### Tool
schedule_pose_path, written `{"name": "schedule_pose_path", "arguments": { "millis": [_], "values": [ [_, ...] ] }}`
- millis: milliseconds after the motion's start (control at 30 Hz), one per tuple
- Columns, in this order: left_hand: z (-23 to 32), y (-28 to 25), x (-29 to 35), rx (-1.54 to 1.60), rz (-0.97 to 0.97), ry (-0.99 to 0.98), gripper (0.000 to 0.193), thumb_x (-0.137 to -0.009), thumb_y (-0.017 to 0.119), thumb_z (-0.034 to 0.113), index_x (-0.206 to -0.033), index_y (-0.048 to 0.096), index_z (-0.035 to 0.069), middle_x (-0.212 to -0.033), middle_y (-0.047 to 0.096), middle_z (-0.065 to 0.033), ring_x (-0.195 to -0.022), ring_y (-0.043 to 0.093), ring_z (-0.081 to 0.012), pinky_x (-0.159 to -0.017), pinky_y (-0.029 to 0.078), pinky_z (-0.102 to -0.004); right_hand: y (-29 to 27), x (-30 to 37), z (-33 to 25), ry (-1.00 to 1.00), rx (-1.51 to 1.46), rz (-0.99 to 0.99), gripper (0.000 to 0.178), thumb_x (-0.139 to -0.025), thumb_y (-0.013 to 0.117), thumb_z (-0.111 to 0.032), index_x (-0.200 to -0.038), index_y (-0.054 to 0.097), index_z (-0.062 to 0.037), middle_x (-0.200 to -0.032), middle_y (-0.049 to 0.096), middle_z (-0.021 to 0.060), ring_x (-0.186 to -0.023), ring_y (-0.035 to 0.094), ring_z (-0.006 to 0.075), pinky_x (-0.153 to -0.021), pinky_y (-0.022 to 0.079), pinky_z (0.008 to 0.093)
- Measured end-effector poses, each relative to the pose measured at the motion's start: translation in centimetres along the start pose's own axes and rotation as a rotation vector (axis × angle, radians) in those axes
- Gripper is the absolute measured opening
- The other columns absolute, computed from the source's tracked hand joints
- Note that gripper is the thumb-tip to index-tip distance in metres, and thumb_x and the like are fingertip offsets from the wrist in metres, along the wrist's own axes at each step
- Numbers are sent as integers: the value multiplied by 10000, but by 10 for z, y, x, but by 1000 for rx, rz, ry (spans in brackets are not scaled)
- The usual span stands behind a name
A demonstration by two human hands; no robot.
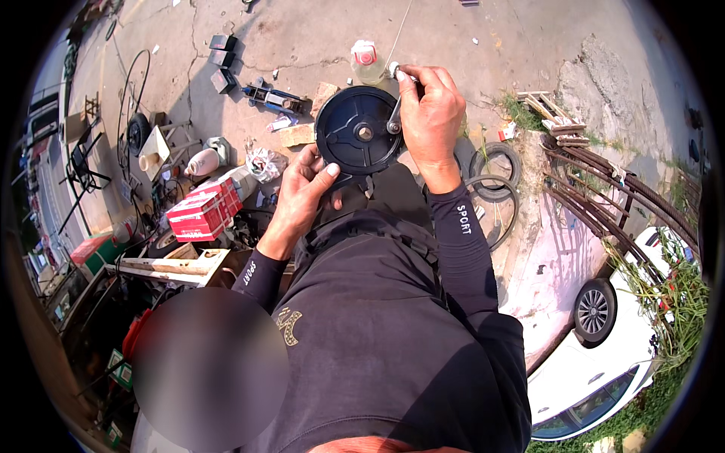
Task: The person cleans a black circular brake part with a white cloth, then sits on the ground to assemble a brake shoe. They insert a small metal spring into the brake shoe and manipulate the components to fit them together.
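A dark shirt (pixel 362 332) on the person's body lies nearest. Beyond it, the left hand (pixel 298 192) grips the near left edge of a black wheel (pixel 340 143), thumb on top of the rim, the wheel held up in front of the body. The right hand (pixel 432 113) pinches the far end of a short metal piece (pixel 394 115) between thumb and forefinger; its near end meets the wheel's right side. On the ground, a white car (pixel 596 377) stands at the near right and a red box (pixel 200 213) sits at left. Farther out are a tan block (pixel 297 135) just left of the wheel, a blue jack (pixel 272 98) beyond that, and a clear plastic bottle (pixel 368 70) past the wheel's far edge.
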State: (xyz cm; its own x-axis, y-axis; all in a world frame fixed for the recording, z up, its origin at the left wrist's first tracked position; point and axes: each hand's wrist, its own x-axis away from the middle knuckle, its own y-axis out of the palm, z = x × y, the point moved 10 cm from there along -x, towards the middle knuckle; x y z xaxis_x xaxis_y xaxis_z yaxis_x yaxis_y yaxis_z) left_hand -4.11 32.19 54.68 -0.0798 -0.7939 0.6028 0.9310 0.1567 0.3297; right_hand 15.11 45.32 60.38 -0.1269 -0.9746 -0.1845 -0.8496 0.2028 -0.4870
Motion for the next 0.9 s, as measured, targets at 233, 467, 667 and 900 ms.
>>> {"name": "schedule_pose_path", "arguments": {
  "millis": [233, 467, 667, 900],
  "values": [
    [-10, -16, 3, -13, -10, 15, 420, -971, 617, 93, -1344, 459, -17, -1152, 672, -93, -681, 629, -93, -509, 503, -202, 11, 46, -9, -68, -106, -183, 108, -859, 723, -25, -966, 737, -14, -861, 687, 83, -733, 665, 171, -658, 515, 294],
    [-6, -14, 7, 37, -41, 3, 416, -974, 621, 108, -1338, 461, -16, -1168, 664, -88, -663, 615, -87, -511, 509, -199, -1, 23, -8, -94, -20, -116, 82, -872, 714, -36, -950, 730, -16, -859, 683, 83, -728, 665, 168, -639, 509, 289],
    [-5, -13, 5, 8, -60, -25, 368, -973, 622, 118, -1291, 482, -3, -1081, 676, -82, -597, 607, -95, -482, 463, -192, -13, 16, -6, -77, -73, -64, 110, -838, 714, -16, -947, 708, -28, -879, 662, 102, -798, 656, 276, -692, 520, 363],
    [-16, -29, 4, -20, -70, -57, 406, -977, 616, 121, -1341, 476, 7, -1084, 694, -78, -556, 596, -87, -454, 421, -169, 0, 56, -16, -204, -82, -339, 115, -844, 713, -7, -959, 714, -17, -891, 666, 91, -795, 655, 220, -690, 514, 322]
  ]
}}
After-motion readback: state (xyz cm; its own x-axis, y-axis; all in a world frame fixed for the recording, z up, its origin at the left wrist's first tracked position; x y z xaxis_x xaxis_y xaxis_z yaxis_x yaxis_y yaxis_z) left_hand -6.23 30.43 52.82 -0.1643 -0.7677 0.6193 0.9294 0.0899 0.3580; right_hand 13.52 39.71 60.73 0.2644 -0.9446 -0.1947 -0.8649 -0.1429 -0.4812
